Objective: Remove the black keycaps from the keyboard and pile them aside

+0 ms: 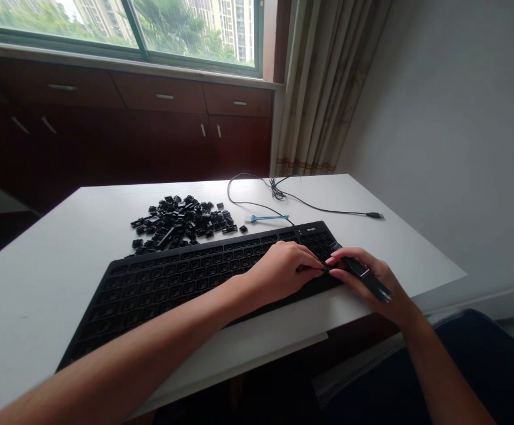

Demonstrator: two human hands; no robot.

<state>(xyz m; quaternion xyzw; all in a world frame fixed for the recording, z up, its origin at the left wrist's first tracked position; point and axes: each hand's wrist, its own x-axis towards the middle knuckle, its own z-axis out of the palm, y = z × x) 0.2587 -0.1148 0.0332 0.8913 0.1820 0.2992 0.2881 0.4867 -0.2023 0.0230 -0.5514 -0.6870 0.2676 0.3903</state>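
Observation:
A black keyboard [186, 268] lies slantwise on the white table, its key positions mostly showing bare sockets without caps. My left hand [285, 265] reaches over its right part, fingers pinched close to the number pad; a tiny dark piece seems to be at the fingertips, too small to name. Beside it my right hand [367, 274] holds a slim black tool with a metal end [372, 283], tucked in the palm. The right thumb and forefinger reach toward the same spot. Behind the keyboard, loose black keycaps [181, 218] lie in a heap.
A blue-handled brush [268, 218] lies behind the keyboard. The keyboard's thin cable [318, 206] loops across the table's back, with its plug [375, 215] near the right edge. Beyond are brown cabinets [159, 130], a window and a curtain [323, 88]. A dark seat or clothing shows lower right.

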